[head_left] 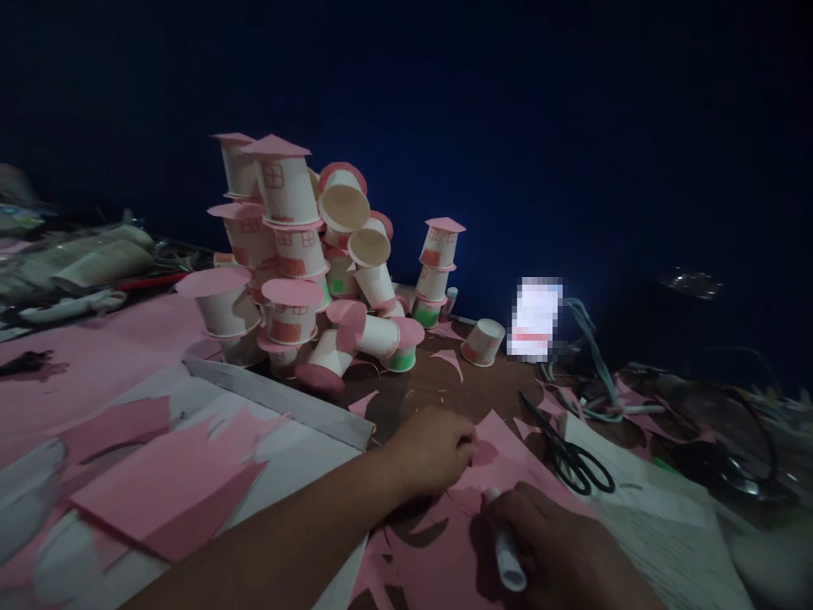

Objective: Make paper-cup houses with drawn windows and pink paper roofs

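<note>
My left hand [432, 449] rests on the table with its fingers curled, at the edge of a pink sheet of paper [501, 449]; whatever lies under its fingertips is hidden. A white tube [506, 551], like a glue stick or marker, is gripped in my right hand [539, 525] over cut pink paper [438, 559]. Just right of that hand, black-handled scissors [575, 462] lie partly on a printed sheet [654, 508]. Beyond my hands rise stacked paper cups [289, 199] with pink paper roofs and drawn windows.
A shorter cup tower [435, 271] and a single tilted cup [483, 341] stand at the back, near a bright blurred phone-like screen [534, 318]. At left, an open white box lid [267, 394] holds pink scraps [171, 483]. Cables [597, 356] and clutter lie right.
</note>
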A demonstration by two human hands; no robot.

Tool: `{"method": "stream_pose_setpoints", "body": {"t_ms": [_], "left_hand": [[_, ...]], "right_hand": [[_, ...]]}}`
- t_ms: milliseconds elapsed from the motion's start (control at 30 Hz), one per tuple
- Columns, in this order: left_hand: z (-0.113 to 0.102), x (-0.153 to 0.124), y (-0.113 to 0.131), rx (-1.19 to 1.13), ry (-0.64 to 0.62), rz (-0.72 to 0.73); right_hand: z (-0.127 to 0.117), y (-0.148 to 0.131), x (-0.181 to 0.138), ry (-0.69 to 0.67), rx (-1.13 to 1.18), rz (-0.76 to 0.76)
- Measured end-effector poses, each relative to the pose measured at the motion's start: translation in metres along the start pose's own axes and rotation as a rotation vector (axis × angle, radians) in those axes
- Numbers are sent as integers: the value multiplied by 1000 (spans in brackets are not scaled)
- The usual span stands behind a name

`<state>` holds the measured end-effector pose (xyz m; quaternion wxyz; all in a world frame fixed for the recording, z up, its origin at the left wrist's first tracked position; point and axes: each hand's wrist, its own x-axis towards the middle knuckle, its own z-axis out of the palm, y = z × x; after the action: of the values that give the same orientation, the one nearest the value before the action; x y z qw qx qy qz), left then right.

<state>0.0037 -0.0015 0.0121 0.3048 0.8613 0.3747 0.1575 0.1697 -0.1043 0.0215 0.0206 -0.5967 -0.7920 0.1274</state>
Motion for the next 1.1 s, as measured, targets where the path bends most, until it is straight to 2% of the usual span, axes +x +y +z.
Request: {"method": "stream_pose_setpoints", "body": {"t_ms": [133, 267, 333, 467, 500, 667, 1100], "left_hand": [[2, 1, -2, -3, 5, -1], [3, 2, -4, -9, 11, 8], [2, 1, -4, -11, 15, 14], [1, 0, -3, -15, 10, 28], [0, 0, -3, -17, 7, 29], [1, 0, -3, -13, 19, 20], [5, 1, -5, 16, 28, 13]], "right_hand": [[-1, -2, -2, -35, -61, -42], [-12, -2, -3, -35, 36, -49], [-18, 2, -5, 41, 136, -41], [-23, 12, -9, 343, 303, 81], [-22, 13, -8, 359, 335, 113], [-9, 9, 4, 228, 452, 148], [1, 7, 17, 235, 386, 179]]}}
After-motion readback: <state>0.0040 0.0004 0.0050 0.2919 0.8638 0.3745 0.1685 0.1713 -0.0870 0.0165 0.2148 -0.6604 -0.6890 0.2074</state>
